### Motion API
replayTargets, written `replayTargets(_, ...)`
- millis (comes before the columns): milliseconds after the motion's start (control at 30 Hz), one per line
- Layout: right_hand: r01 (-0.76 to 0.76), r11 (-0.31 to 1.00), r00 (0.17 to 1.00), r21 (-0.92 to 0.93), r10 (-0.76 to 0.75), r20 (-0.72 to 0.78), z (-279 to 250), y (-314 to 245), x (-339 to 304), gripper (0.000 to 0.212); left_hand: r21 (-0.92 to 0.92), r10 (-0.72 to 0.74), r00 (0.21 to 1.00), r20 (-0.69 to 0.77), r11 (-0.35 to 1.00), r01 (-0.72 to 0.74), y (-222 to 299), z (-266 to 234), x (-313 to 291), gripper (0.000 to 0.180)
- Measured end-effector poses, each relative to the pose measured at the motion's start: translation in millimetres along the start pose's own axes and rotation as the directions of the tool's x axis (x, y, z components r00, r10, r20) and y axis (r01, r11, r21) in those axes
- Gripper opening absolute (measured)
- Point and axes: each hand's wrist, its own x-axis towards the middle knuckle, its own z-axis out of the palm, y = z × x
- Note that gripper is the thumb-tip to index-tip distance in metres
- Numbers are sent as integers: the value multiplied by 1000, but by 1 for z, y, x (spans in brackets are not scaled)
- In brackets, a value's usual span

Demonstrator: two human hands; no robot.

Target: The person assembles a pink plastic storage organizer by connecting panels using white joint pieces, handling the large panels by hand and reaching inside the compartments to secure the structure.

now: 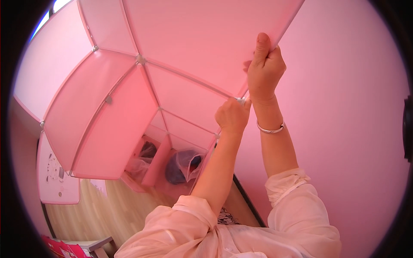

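Note:
A pink storage cabinet of thin panels on metal rods fills the upper left and middle. High up, my right hand is closed around the edge of a large translucent pink panel, its thumb on the near side and fingertips showing faintly through the sheet. Just below, my left hand makes a fist at a whitish corner connector, where the panel edge meets a crossing rod. My fingers partly hide that connector. Other joints, such as a grey connector, link rods farther left.
A pink wall rises close on the right. Inside the lower compartments lie a dark blue bundle in clear plastic and another plastic-wrapped item. A cabinet door with a cartoon drawing hangs open at left, above wood-look flooring.

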Motion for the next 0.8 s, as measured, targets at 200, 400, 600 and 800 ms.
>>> replayTargets(200,177,980,984,87,-179,24,1,35,11,42,164,-150,983,111,978,130,15,1,4,31)
replayTargets(400,-62,985,981,159,31,194,-12,50,51,46,200,120,991,-57,974,-107,6,70,-50,35)
replayTargets(600,-11,933,950,360,-103,295,-42,10,110,45,-264,57,993,105,964,-27,-6,85,-68,31)
replayTargets(800,-144,956,921,257,35,388,-48,12,117,46,-666,-62,664,745,-96,739,-26,44,-56,22)
